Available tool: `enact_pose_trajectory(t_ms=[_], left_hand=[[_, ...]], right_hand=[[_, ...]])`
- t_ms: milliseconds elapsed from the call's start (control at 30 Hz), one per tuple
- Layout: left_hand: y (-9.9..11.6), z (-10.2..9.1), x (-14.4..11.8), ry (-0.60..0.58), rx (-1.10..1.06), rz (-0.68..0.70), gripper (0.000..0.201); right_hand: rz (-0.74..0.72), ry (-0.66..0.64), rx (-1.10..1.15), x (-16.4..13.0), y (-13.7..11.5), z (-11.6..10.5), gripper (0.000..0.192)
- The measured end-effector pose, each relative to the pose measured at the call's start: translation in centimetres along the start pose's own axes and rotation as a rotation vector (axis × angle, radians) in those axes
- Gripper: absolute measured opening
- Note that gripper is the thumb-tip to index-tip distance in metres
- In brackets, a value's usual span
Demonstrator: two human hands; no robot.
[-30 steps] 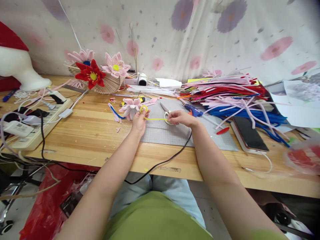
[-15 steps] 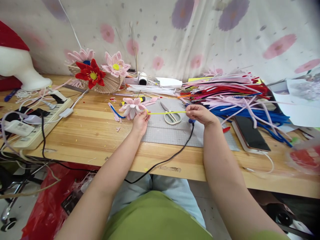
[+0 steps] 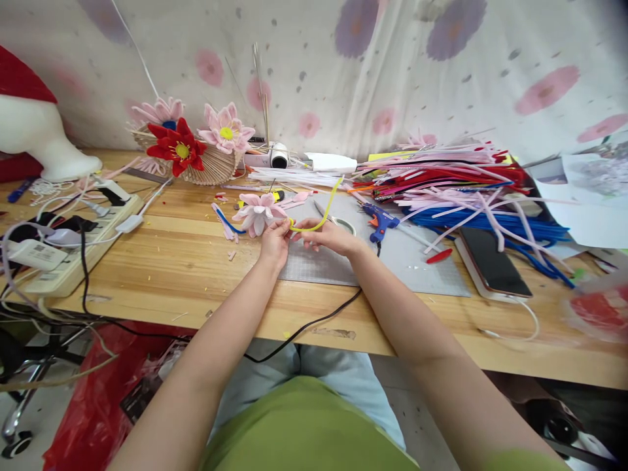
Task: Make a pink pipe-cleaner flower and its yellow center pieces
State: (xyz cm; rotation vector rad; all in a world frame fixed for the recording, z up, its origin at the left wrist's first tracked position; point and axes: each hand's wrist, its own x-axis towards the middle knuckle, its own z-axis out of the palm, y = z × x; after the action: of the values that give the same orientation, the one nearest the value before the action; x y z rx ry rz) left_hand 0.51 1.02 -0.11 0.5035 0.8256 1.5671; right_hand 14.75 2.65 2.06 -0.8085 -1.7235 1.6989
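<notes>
Both hands pinch a fuzzy, curved yellow pipe cleaner, seemingly wire-cored.

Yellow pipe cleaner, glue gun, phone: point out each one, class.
yellow pipe cleaner [image 3: 330, 203], head view, on its raised free end.
glue gun [image 3: 379, 218], head view, on its blue body.
phone [image 3: 493, 260], head view, on its dark screen.

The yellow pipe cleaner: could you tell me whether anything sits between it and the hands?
Nothing visible does. Both the left hand and right hand already pinch the yellow fuzzy pipe cleaner, beside the pink pipe-cleaner flower.
</notes>
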Motion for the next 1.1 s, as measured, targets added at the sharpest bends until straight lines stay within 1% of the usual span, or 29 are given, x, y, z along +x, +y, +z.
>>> enact_pose_trajectory(t_ms=[33,100,167,267,367,500,600,733,800,900,1100], left_hand=[[-0.1,0.0,0.0,-0.008,0.023,0.004,0.019],[-0.2,-0.1,0.0,-0.031,0.071,0.009,0.017],[-0.5,0.0,-0.1,-0.042,0.099,0.014,0.016],[-0.8,0.1,-0.2,-0.035,0.112,0.000,0.016],[-0.9,0.2,-0.3,-0.040,0.165,0.025,0.017],[-0.9,-0.4,0.1,-0.056,0.400,0.157,0.016],[-1.0,-1.1,0.6,-0.121,0.617,0.208,0.015],[-0.8,-1.6,0.9,-0.225,0.938,0.250,0.015],[-0.5,-1.6,0.7,-0.271,1.039,0.280,0.013],[0.0,-1.3,0.1,-0.279,1.058,0.313,0.014],[0.0,-1.0,-0.6,-0.286,0.994,0.262,0.018]], right_hand=[[-0.007,0.017,-0.037,0.2,0.2,0.7,0.036],[-0.037,0.135,-0.063,0.6,0.9,1.7,0.032],[-0.049,0.244,-0.055,1.0,1.4,2.1,0.029],[-0.034,0.295,-0.037,1.2,1.7,2.1,0.027],[-0.017,0.304,-0.023,1.0,1.4,1.7,0.025],[-0.014,0.297,0.015,0.6,1.1,0.9,0.026],[-0.030,0.307,0.005,0.5,1.5,0.2,0.028],[-0.059,0.315,-0.112,0.5,2.0,-0.2,0.026],[-0.075,0.301,-0.177,0.5,2.0,-0.3,0.027],[-0.106,0.277,-0.278,0.4,2.0,-0.5,0.028],[-0.129,0.222,-0.560,-0.1,1.6,-1.0,0.021]])
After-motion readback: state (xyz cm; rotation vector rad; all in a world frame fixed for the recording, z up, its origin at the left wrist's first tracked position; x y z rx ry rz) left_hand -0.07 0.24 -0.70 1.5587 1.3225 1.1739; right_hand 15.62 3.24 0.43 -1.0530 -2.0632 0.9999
